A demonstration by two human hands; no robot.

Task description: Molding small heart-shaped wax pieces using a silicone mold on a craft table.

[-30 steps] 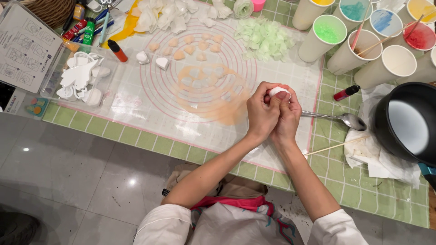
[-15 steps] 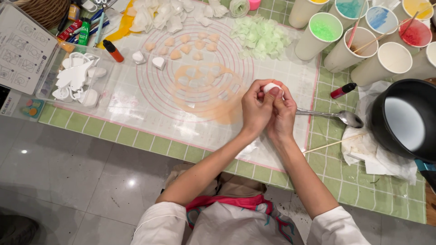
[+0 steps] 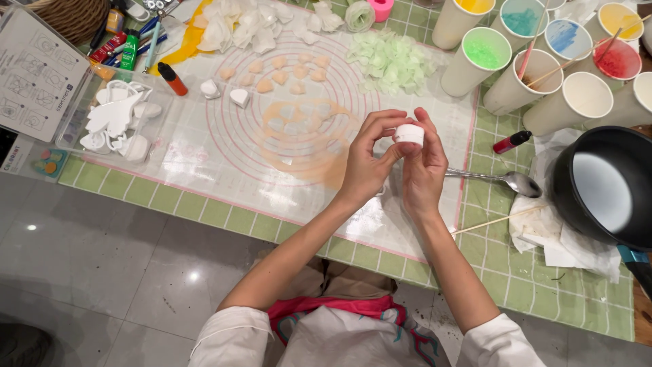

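Both hands up over the silicone mat [image 3: 224,146], pinching one small white round mould [image 3: 409,134] between them. Left hand [image 3: 367,160] closed on it, fingers curled over its top and near side; right hand [image 3: 422,170] closed on the far side, thumb along the rim. Mould sits above the mat's right edge, clear of the surface.

Relative to the mat:
- on it, centre: orange smear [image 3: 309,139] with pale petal shapes in it
- on it, far side: peach petals [image 3: 275,73], green flakes [image 3: 392,60], white petals [image 3: 238,27]
- just off its right edge: metal spoon [image 3: 499,179], red-capped marker [image 3: 513,141], wooden skewer [image 3: 499,219]
- further right: black pot [image 3: 601,187] with white liquid, sitting on paper towel [image 3: 543,234]
- beyond its far right corner: paper cups [image 3: 543,61] of dyed wax
- left of it: clear tray of white moulds [image 3: 115,119], instruction sheet [image 3: 34,71]

Risks, my read:
- squeezing too hard could crack whatever's inside the mould
- piece popping free could land in the orange smear and pick up colour
- right elbow is near the pot; a wide swing could knock it and spill
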